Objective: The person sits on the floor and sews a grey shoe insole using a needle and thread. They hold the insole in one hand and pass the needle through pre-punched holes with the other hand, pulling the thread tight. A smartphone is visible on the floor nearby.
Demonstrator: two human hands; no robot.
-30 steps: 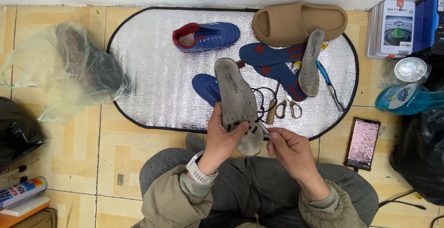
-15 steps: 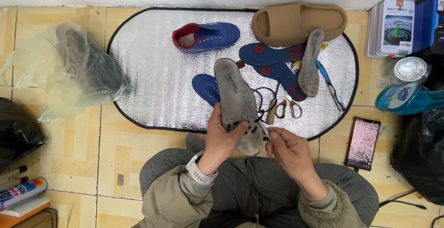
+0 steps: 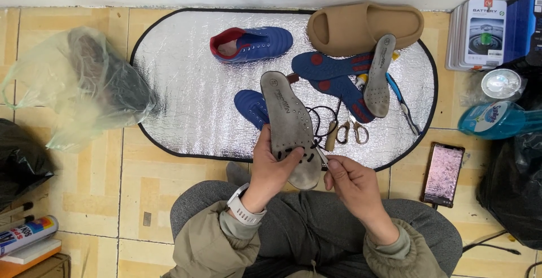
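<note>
- Head view: grey insole (image 3: pixel 291 125) held up over the lap, between mat (image 3: pixel 186 86) and knees; left hand (image 3: pixel 271 168) wrapped around its near half, thumb across the perforated face; right hand (image 3: pixel 350 185) just right of the heel end, fingers pinched on a thin needle (image 3: pixel 320 155) touching the insole's edge; black thread (image 3: pixel 319 123) looping off behind it.
- Against the frame half a second back: insole and both hands in nearly the same place; right hand a touch lower; grip unchanged.
- Long axis running from lower right to upper left; toe end pointing away, over the mat, beside a blue shoe (image 3: pixel 252 107); heel end nearest the body.
- On the mat: another blue shoe (image 3: pixel 251 44), tan slide (image 3: pixel 364 27), blue soles (image 3: pixel 336 75), second grey insole (image 3: pixel 379 75), scissors (image 3: pixel 353 131).
- On the floor at right: phone (image 3: pixel 443 173); at left: plastic bag (image 3: pixel 79 86).
</note>
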